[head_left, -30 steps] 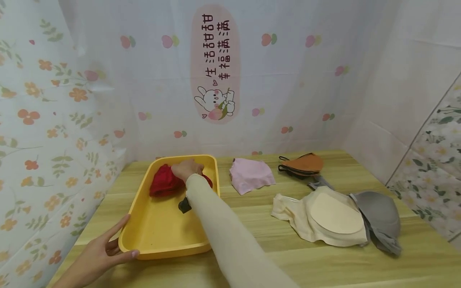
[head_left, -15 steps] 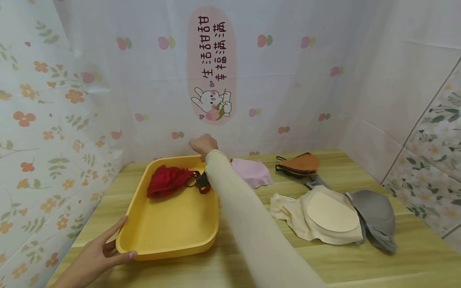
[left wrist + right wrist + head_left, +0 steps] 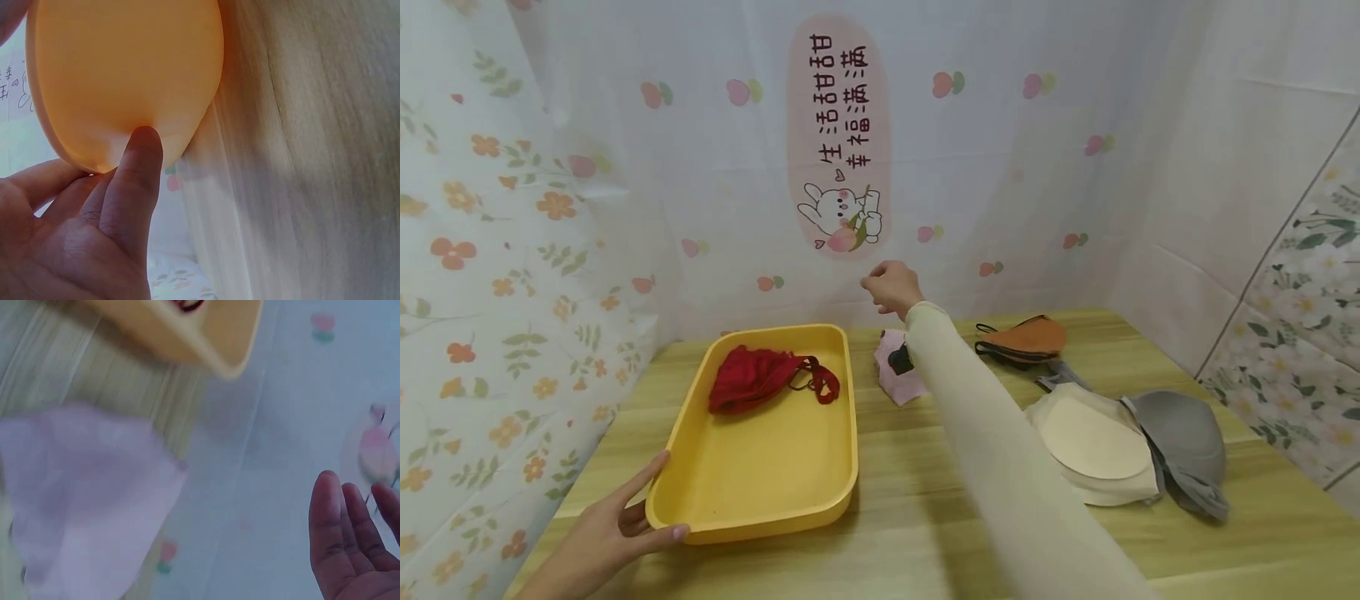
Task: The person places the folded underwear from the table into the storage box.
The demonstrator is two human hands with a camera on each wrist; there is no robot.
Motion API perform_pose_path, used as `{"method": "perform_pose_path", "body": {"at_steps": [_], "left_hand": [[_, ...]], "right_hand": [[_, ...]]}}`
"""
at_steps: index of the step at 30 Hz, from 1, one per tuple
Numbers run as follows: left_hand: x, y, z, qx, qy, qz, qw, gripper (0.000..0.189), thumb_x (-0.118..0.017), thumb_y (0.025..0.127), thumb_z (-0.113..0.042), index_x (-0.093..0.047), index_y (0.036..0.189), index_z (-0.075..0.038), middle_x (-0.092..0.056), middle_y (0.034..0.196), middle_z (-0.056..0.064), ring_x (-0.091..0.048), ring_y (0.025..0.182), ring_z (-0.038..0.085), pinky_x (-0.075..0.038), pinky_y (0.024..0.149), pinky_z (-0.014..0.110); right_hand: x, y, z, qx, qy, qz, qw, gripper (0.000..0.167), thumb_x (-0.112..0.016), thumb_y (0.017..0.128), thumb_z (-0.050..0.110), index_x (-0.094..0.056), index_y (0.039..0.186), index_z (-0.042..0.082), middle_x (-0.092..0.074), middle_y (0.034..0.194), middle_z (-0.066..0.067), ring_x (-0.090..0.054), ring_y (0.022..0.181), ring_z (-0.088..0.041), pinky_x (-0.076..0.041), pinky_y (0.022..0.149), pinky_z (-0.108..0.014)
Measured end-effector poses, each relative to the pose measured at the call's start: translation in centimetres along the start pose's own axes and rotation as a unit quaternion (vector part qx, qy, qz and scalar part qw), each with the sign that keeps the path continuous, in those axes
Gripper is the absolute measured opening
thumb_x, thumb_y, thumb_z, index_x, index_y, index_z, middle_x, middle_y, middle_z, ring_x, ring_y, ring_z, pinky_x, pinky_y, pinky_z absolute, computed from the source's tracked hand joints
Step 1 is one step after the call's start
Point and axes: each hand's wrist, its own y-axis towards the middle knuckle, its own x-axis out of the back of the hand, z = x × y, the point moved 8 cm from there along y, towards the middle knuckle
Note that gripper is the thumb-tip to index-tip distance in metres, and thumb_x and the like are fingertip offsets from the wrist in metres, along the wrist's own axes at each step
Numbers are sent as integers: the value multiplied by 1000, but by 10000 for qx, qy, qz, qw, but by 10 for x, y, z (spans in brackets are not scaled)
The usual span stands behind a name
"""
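Observation:
My left hand [image 3: 606, 527] grips the near left corner of a shallow yellow plastic tub [image 3: 752, 483]. In the left wrist view the thumb [image 3: 142, 156] presses against its outer wall, while other fingers reach round the rim. Inside, toward the back, a crumpled red garment [image 3: 748, 379] lies with its straps spread to the right. My right hand [image 3: 891, 287] is raised in the air, holding nothing, its fingers slightly bent. Below it a pale pink cloth [image 3: 906, 388] lies on the table, partly hidden by the sleeve and the dark wrist camera [image 3: 901, 358].
To the right lie an orange garment with black straps [image 3: 1028, 340], a cream bra [image 3: 1097, 437] and a grey one [image 3: 1180, 437] overlapping it. Printed curtains [image 3: 1000, 192] close off the back and both sides of the wood-grain table [image 3: 910, 525].
My right hand has let go of the red garment, risen out of the tub and moved right, over the pink cloth. The left hand stays on the tub's corner.

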Motion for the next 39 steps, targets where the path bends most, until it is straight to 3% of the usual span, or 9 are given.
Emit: {"method": "perform_pose_path", "body": {"at_steps": [4,10,14,17,24,28,34,39], "left_hand": [[0,0,-1,-180,-6,-53,9998,102,-72,93,-35,-1,163,-14,-17,159,40,-58,129,43,-60,90,39],[3,-2,-1,-273,33,-74,9996,101,-72,93,-33,-2,163,-14,-13,159,41,-55,130,45,-60,90,38],[4,-1,-1,-204,34,-38,9998,101,-71,94,-35,-1,163,-15,-10,160,41,-52,133,47,-60,91,39],[4,0,-1,-172,5,-4,9999,101,-71,94,-36,0,163,-15,-10,160,41,-52,134,47,-60,92,38],[2,2,3,-87,-59,12,9999,103,-72,93,-38,0,163,-16,-7,161,39,-48,137,48,-59,92,38],[2,1,4,-47,-75,0,10000,103,-72,92,-39,0,163,-17,-8,161,39,-47,137,48,-59,92,38],[-1,1,8,5,-76,4,10000,104,-72,93,-38,2,163,-17,-8,161,39,-49,136,48,-59,92,39],[-1,1,5,-14,-145,15,9999,103,-71,94,-37,3,163,-17,-8,161,40,-50,136,47,-60,92,39]], "right_hand": [[24,-1,-21,-156,-38,-78,9998,32,-61,99,24,-61,123,3,-64,118,-18,-64,96,-25,-61,87,-40],[43,-5,-54,-386,10,-97,9992,36,-60,99,24,-59,128,2,-60,132,-20,-65,113,-35,-61,76,-31],[50,-4,-78,-486,-59,-142,9987,36,-60,99,23,-58,128,1,-57,138,-18,-61,118,-34,-60,85,-34],[53,-2,-96,-545,-264,-218,9979,36,-59,99,23,-58,127,1,-55,139,-17,-57,118,-32,-57,93,-41],[51,-3,-136,-704,-752,-259,9943,40,-59,99,26,-59,130,0,-58,135,-21,-58,114,-34,-54,89,-43],[49,-5,-156,-910,-640,-375,9931,38,-60,98,24,-57,128,0,-57,135,-22,-56,119,-37,-51,94,-49],[47,-8,-170,-1146,-729,-400,9899,35,-59,97,25,-57,124,1,-56,131,-21,-55,116,-36,-50,94,-49],[45,-11,-175,-1140,-569,-351,9912,41,-61,96,23,-56,129,-1,-55,134,-22,-54,116,-36,-50,97,-50]]}}
